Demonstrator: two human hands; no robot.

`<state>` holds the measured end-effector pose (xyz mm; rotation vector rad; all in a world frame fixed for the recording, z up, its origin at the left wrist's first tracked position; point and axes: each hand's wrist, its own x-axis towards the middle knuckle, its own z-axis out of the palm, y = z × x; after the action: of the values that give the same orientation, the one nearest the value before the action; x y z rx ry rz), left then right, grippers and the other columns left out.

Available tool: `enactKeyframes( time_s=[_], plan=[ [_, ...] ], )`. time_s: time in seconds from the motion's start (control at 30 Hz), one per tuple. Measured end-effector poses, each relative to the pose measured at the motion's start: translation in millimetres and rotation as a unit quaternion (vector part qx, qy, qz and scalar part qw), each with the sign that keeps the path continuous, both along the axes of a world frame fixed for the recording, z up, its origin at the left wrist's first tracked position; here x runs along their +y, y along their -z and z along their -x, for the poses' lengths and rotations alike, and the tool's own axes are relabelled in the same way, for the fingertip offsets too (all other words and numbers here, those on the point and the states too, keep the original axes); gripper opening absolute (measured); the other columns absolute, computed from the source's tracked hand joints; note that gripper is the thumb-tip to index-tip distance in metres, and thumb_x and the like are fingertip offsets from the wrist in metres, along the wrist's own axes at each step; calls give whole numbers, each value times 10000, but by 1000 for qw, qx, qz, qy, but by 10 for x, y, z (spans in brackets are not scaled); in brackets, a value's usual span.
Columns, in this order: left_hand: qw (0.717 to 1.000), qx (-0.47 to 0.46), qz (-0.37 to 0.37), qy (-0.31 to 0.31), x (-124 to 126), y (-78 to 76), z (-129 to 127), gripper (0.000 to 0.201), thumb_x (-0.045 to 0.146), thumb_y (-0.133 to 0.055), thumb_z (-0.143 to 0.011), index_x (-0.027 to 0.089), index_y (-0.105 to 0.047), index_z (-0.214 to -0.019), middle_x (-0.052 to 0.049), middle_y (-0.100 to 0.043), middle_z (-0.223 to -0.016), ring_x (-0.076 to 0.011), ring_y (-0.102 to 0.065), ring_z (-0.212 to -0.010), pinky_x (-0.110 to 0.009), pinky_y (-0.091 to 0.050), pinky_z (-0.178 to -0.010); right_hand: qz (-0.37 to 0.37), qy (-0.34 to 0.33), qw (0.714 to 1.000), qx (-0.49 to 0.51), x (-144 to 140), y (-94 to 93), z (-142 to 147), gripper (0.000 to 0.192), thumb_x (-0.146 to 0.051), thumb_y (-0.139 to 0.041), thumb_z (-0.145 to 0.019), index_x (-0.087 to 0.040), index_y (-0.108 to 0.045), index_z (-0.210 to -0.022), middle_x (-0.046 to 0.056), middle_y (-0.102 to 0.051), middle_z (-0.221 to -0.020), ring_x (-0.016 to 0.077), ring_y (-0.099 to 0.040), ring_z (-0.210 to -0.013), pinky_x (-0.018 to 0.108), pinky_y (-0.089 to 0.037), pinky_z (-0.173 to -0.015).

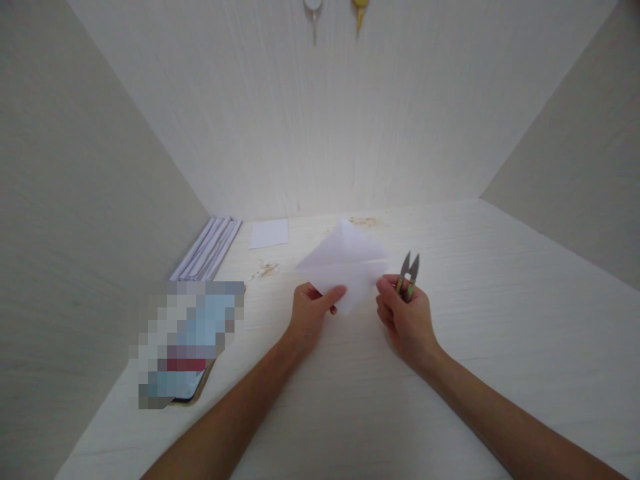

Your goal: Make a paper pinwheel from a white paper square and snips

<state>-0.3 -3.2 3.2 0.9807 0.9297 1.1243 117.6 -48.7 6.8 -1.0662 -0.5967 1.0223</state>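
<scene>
A white sheet of paper (345,257) with crease lines is held up above the table, one corner pointing away from me. My left hand (315,307) grips its lower left part, thumb on top and fingers underneath. At the paper's right edge, my right hand (405,310) has its thumb and forefinger closed by the corner. That same hand also holds a pair of thread snips (410,275), their two pointed blades sticking up apart from each other. The snips' lower part is hidden inside the right hand.
A stack of folded papers (207,248) lies at the left wall, with a small white paper square (269,233) beside it. Thin brownish scraps (265,269) lie on the table. A blurred-out phone-like device (193,347) is at the left. Two hooks (313,20) hang on the back wall.
</scene>
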Motion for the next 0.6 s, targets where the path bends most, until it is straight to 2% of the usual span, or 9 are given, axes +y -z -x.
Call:
enactKeyframes(
  time_s=[0.1, 0.23, 0.4, 0.6],
  plan=[
    [1000, 6, -13, -26, -11, 6, -29, 205, 291, -707, -501, 130, -580, -505, 19, -550, -489, -58, -427, -422, -193, -317, -406, 31, -92, 989, -109, -31, 49, 32, 245, -324, -670, -600, -167, -483, -613, -101, -315, -401, 27, -231, -335, 187, -146, -313],
    [1000, -12, 0, 3, -23, -4, -54, 207, 297, -701, -501, 132, -586, -549, 19, -550, -508, -66, -432, -424, -201, -322, -402, 29, -147, 974, -168, -56, 36, 40, 310, -363, -592, -675, -177, -396, -523, -87, -315, -396, 30, -230, -346, 193, -145, -324],
    [1000, -1, 1, 23, -49, -21, -72, 199, 287, -678, -524, 143, -572, -611, 35, -517, -511, -69, -434, -433, -193, -328, -398, 18, -221, 968, -114, -53, 5, 36, 314, -379, -579, -682, -184, -373, -547, -104, -271, -392, 29, -204, -347, 183, -136, -324],
    [998, 47, 9, -43, -62, 9, -63, 227, 291, -680, -527, 135, -560, -640, 28, -532, -548, -70, -449, -445, -178, -317, -374, 40, -226, 973, 7, -39, -20, 37, 286, -340, -616, -632, -188, -381, -574, -124, -224, -394, 17, -155, -330, 170, -83, -313]
  ],
)
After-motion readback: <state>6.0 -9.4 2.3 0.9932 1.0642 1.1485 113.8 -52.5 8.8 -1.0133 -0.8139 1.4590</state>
